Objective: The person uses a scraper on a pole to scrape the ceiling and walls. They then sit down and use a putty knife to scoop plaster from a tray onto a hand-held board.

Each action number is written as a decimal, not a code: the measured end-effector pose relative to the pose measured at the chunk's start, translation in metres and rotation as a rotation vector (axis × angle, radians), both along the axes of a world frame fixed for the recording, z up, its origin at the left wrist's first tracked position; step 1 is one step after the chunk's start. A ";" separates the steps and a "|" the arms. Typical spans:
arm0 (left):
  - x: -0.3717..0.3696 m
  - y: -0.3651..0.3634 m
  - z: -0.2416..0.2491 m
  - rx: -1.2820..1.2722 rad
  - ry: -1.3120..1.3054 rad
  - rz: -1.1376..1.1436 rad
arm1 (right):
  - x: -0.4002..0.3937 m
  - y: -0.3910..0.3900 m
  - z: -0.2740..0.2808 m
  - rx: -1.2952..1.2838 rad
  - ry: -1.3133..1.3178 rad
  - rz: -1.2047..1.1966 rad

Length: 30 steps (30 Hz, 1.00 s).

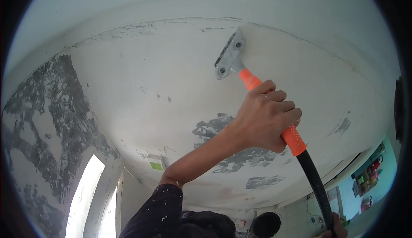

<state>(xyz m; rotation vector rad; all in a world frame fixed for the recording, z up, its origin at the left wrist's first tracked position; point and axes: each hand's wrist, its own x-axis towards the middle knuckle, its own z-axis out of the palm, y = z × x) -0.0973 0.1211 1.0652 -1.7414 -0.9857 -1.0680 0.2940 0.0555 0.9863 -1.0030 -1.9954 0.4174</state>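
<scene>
A long-handled scraper (230, 57) slants across the view, its grey metal head with two bolts up against the pale wall. My left hand (271, 115) is closed around the orange grip (294, 140), fingers wrapped over it. Down at the bottom right, my right hand (339, 228) holds the lower end of the black shaft (316, 186); only part of that hand shows. Around the blade the wall (171, 70) is mostly whitish, with thin dark scratches near the top edge. Grey bare patches (246, 158) lie behind my left forearm.
At the left, a wall section (49, 109) is largely stripped to grey, beside a bright window opening (85, 197). A green-and-white wall box (156, 162) sits low on the wall. Below stands a black bucket (266, 225). Shelves with colourful items (370, 175) hang at the far right.
</scene>
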 end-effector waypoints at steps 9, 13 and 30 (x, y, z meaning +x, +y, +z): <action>-0.147 -0.126 -0.002 0.183 -0.044 0.514 | -0.154 0.002 0.042 0.288 -0.174 0.243; -0.143 -0.130 -0.001 0.166 -0.029 0.505 | -0.147 0.004 0.035 0.308 -0.199 0.252; -0.050 -0.043 0.003 0.033 0.005 0.111 | -0.049 0.008 0.022 0.149 0.010 0.175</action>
